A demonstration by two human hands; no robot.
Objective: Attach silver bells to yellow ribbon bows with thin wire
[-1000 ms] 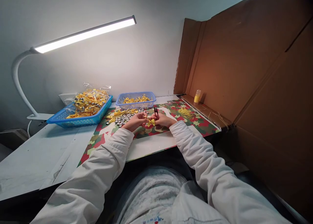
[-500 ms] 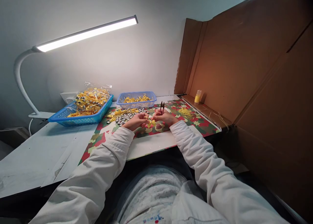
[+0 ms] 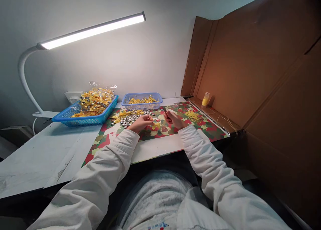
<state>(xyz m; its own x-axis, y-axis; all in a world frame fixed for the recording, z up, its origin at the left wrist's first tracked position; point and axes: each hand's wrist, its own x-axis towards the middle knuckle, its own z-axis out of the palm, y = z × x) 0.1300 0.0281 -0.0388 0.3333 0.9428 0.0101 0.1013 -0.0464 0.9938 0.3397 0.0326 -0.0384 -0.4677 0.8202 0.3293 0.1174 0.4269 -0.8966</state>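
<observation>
My left hand [image 3: 141,124] is closed in a pinch on a small yellow ribbon bow [image 3: 155,125], which hangs off the fingertips over the patterned mat. A thin curved strand seems to run from the bow toward the right. My right hand [image 3: 175,119] is wrapped around a pair of small dark snips [image 3: 163,110], with the blades pointing left and away from me. Silver bells [image 3: 129,120] lie in a pile just beyond my left hand. Yellow ribbon pieces with stems [image 3: 122,116] rest beside the pile.
A blue basket [image 3: 100,118] holds a bagged heap of yellow ribbons and bells. Behind the mat is a smaller basket [image 3: 141,106] of yellow pieces. Yellow strings [image 3: 193,115] lie right, near a small bottle [image 3: 205,100]. A cardboard wall [image 3: 255,62] bounds the right; a lamp [image 3: 92,30] hangs above.
My right hand has drawn away to the right from my left. The snips have swung from upright to pointing left. My left hand keeps its pinch on the bow.
</observation>
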